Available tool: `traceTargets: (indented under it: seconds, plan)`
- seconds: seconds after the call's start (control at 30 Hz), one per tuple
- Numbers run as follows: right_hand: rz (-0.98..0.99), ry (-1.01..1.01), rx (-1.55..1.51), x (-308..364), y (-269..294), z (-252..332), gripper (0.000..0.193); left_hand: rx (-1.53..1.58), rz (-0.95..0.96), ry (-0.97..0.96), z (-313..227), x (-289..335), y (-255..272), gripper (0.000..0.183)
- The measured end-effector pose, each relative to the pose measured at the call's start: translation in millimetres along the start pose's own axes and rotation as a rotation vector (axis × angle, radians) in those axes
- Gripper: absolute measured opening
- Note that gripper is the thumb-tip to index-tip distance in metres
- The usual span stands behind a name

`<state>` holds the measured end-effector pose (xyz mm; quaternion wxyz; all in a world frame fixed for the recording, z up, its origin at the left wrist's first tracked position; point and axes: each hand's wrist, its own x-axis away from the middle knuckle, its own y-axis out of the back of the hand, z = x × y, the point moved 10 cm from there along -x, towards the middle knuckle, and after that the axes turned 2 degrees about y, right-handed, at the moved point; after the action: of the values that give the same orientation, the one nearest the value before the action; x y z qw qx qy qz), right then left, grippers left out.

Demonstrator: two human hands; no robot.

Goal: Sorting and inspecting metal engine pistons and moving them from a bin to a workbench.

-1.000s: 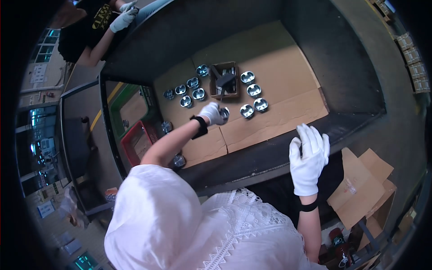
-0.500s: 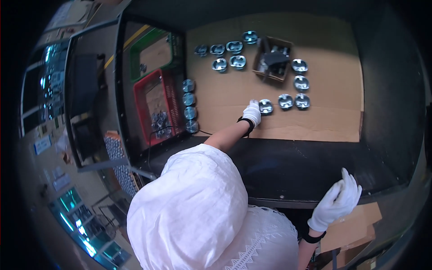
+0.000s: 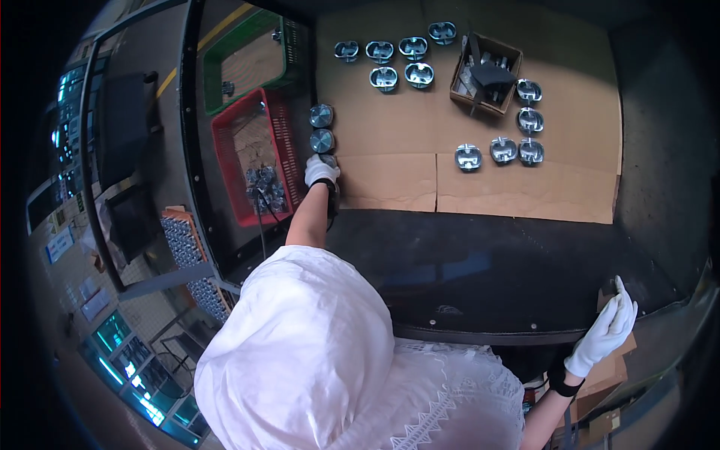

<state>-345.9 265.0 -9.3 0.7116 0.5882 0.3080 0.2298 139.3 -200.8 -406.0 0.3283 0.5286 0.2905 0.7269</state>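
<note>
My left hand (image 3: 321, 172), in a white glove with a black wristband, grips a metal piston (image 3: 328, 160) at the near end of a column at the left edge of the cardboard. Two more pistons (image 3: 322, 141) show flat side up beyond it; the hand and wrist hide what lies below them. My right hand (image 3: 606, 330), also gloved, is off by the bench's front right edge, fingers stretched out. A small dark patch shows by its fingertips; I cannot tell what it is. Several pistons (image 3: 469, 157) with their hollow sides up lie across the cardboard (image 3: 382, 180).
A small brown box (image 3: 487, 105) with tools and a dark object stands among the pistons. Left of the bench are a red basket (image 3: 283, 161) of metal parts and a green basket (image 3: 217, 64). A dark wall (image 3: 652, 135) bounds the right side. Cardboard boxes (image 3: 600, 382) stand below.
My left hand has moved left, from the piston in the near middle row to the left column, and taken hold of a piston there. My right hand stays by the bench's front edge.
</note>
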Motion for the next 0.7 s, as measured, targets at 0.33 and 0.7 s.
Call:
traceTargets:
  seconds: [0.33,0.7]
  plan:
    - [0.032,-0.105,-0.028,-9,2,5,0.024,-0.270,-0.182,-0.007,-29,-5,-15,0.043]
    - [-0.220,-0.062,-0.103,-8,27,8,0.016,0.415,0.884,-0.967,-265,303,48,0.056]
